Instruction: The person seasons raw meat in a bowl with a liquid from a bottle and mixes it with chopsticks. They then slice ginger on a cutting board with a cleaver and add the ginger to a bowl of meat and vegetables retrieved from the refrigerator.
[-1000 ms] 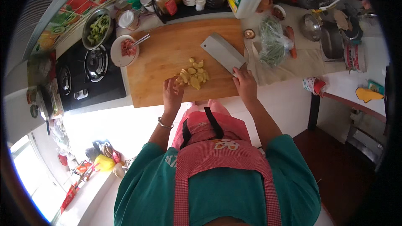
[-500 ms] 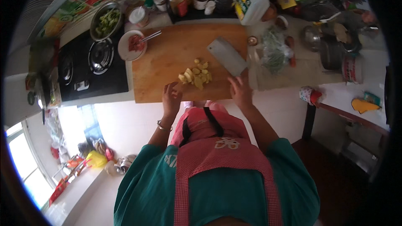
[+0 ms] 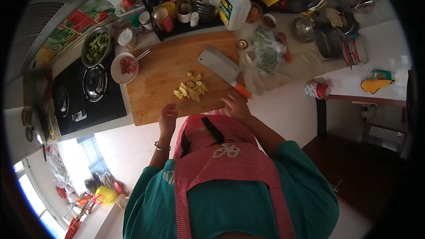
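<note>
On the wooden cutting board lies a small heap of pale yellow slices, whose kind I cannot make out for sure. To their right rests a cleaver, its orange-ended handle reaching over the board's right front corner. My left hand hovers by the board's front edge, fingers loosely bent and apart, holding nothing. Just left of the cleaver's handle, my right hand is at the front edge with its fingers spread and nothing in them. A white bowl of raw meat with chopsticks stands at the board's left edge.
At left is a black gas stove with a metal bowl of cut green vegetables. Behind the board stand bottles and a white jug. On the right counter lie bagged greens, a carrot and a steel basin.
My right hand has moved away from the cleaver toward the board's front edge, so the handle now shows. My left hand stays near the front edge. The whole view has turned slightly.
</note>
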